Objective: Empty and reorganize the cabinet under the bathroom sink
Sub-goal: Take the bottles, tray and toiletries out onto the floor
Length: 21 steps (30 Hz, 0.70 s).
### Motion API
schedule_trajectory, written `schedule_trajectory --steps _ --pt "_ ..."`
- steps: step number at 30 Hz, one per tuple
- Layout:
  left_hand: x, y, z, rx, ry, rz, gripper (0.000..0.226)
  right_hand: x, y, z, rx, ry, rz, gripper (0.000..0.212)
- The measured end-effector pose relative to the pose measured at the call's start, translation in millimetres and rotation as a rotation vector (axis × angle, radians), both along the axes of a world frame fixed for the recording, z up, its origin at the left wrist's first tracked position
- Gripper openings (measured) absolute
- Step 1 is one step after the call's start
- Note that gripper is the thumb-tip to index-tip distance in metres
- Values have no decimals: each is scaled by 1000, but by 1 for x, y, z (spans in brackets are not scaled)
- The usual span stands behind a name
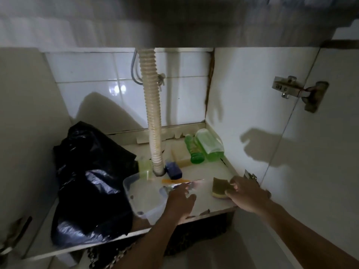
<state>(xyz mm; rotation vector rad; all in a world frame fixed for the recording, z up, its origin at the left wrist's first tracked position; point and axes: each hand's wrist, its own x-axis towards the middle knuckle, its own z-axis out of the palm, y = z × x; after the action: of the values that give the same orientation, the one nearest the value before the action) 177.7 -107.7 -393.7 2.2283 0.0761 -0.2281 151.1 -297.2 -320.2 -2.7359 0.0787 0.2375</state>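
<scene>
The cabinet floor (206, 200) carries a large black plastic bag (91, 187) on the left and a clear plastic tub (141, 197) at the front middle. My left hand (180, 200) reaches over the tub's right edge, its fingers closed on a thin shiny packet (191, 183) that is blurred by motion. My right hand (245, 193) grips a yellow-green sponge (218, 188) at the front right of the floor. Two green bottles (206, 147) lie on their sides in the back right corner.
A ribbed drain hose (152, 113) runs down through the floor at the centre. Around its foot lie a blue block (173, 170), a beige bar (180, 156), a pale green item (144, 165) and an orange strip (174, 180). The right door (330, 152) stands open on its hinge (297, 90).
</scene>
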Motion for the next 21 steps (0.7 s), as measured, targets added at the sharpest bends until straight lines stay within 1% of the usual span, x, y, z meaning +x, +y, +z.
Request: schedule_trajectory --steps 2,3,6,8,10,12,15,18,21 --pt "43 -16 0 -124 44 37 33 46 -6 -7 44 -42 -95 42" --pt "63 -25 -1 -230 89 61 34 68 -7 -12 79 -52 -111 44" --pt "120 -44 -3 -507 203 143 23 129 -8 -28 126 -76 -101 44" --pt "156 -57 -8 -623 200 182 14 171 -11 -44 131 -107 -121 50" --pt "184 -67 -11 -794 208 221 17 206 -13 -55 154 -119 -149 58" --pt "205 -76 -16 -942 187 235 9 231 -14 -66 163 -129 -155 62" --pt "231 -85 -22 -1032 226 190 41 254 -12 -78 116 -146 -142 66" --pt "248 -88 -28 -1034 287 150 57 271 -7 -84 88 -116 -145 69" --pt "253 -91 -35 -987 282 140 87 282 -2 -82 -9 -97 -169 64"
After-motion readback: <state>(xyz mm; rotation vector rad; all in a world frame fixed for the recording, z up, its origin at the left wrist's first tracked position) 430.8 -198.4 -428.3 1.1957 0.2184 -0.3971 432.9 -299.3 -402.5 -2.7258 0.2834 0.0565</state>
